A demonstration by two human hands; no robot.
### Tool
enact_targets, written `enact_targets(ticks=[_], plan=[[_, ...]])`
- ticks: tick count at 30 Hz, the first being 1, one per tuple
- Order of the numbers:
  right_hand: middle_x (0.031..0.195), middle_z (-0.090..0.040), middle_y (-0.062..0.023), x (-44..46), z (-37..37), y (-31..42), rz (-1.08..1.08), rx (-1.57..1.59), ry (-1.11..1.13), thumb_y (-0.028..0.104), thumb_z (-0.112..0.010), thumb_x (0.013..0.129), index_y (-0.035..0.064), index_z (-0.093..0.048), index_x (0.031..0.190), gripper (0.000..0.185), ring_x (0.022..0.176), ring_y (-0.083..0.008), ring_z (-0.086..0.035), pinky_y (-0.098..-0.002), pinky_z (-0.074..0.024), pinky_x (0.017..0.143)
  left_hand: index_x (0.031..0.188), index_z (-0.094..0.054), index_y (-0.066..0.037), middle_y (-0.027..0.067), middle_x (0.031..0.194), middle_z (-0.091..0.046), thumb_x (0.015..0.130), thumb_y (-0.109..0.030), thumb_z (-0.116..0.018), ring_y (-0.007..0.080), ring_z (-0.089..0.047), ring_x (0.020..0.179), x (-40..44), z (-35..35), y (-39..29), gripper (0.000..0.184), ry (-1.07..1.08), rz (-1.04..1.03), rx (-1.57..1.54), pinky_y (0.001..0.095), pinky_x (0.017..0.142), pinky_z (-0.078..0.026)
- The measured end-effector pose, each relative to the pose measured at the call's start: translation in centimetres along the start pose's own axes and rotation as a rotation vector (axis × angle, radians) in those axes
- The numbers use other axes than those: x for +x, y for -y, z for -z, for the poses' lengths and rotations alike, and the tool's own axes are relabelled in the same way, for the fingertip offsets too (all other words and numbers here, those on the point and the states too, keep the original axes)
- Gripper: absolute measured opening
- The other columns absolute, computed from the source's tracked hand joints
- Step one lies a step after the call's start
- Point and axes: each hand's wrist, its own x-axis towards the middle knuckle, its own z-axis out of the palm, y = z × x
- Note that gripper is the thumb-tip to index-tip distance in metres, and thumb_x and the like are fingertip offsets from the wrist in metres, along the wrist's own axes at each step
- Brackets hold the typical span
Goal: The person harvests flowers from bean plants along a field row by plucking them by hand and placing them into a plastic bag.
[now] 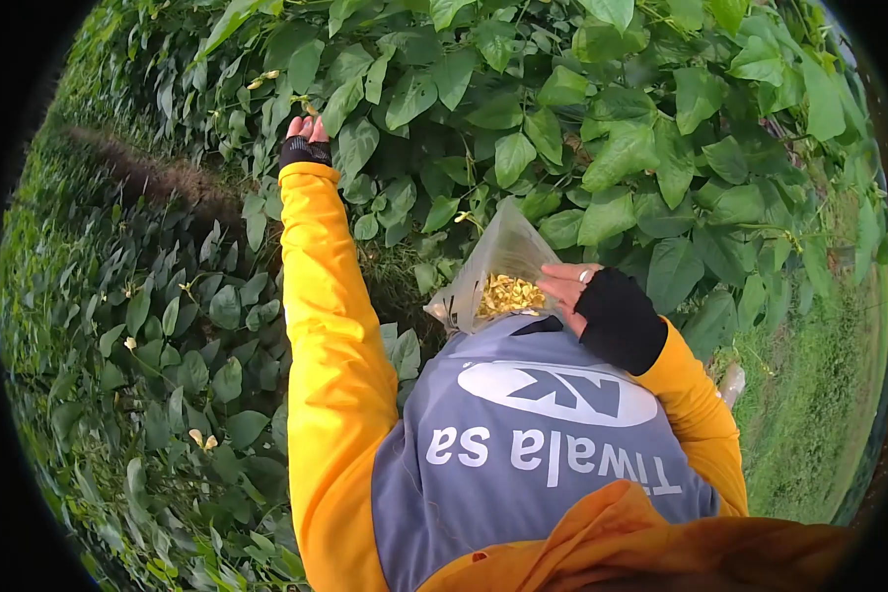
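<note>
My left hand (308,138), in a black fingerless glove, is stretched out to the vines at the upper left. Its fingers are drawn together at a yellow flower (310,107) among the leaves; the fingertips are partly hidden. My right hand (574,294), also in a black fingerless glove and wearing a ring, grips the rim of a clear plastic bag (474,259) close to my chest. The bag's mouth gapes, and a heap of small yellow flowers (510,294) lies inside it.
Dense leafy vines (602,138) fill the front, from left to right. More low plants (197,345) grow at the left, with a few pale yellow blossoms (203,439). A brown strip of bare ground (158,178) runs between rows. Grass (799,395) covers the right side.
</note>
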Motion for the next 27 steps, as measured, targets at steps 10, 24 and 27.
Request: enact_targets(ticks=[10, 24, 27], plan=[[0.099, -0.063, -0.0108, 1.1, -3.7, -1.1, -0.178, 0.291, -0.093, 0.001, -0.061, 0.075, 0.0066, -0.064, 0.1, 0.026, 0.088, -0.0258, -0.06, -0.0336, -0.0479, 0.076, 0.125, -0.043, 0.0, 0.0149, 0.109, -0.058, 0.083, 0.002, -0.058, 0.0237, -0.058, 0.096, -3.1, -6.6, -4.4, 0.044, -0.042, 0.184, -0.132, 0.0302, 0.085, -0.049], [0.089, -0.064, -0.0125, 5.1, -16.4, -13.7, -0.453, 0.38, -0.016, 0.01, -0.059, 0.079, 0.0074, -0.065, 0.1, 0.023, 0.082, -0.0247, -0.061, -0.0325, -0.0475, 0.075, 0.106, -0.058, 0.001, 0.0069, 0.086, -0.064, 0.081, -0.008, -0.067, 0.0115, -0.061, 0.074, -19.4, -8.1, -12.5, 0.027, -0.016, 0.011, 0.599, 0.022, 0.068, -0.049], [0.093, -0.066, -0.0115, 7.2, -22.2, -17.2, -0.567, 0.531, 0.055, 0.008, -0.056, 0.082, 0.0057, -0.064, 0.104, 0.023, 0.086, -0.0215, -0.062, -0.0303, -0.0473, 0.078, 0.093, -0.065, 0.001, 0.0051, 0.085, -0.065, 0.081, -0.005, -0.065, 0.0108, -0.06, 0.075, -27.0, -11.7, -12.8, 0.013, 0.268, 0.302, 0.639, 0.0233, 0.07, -0.047]])
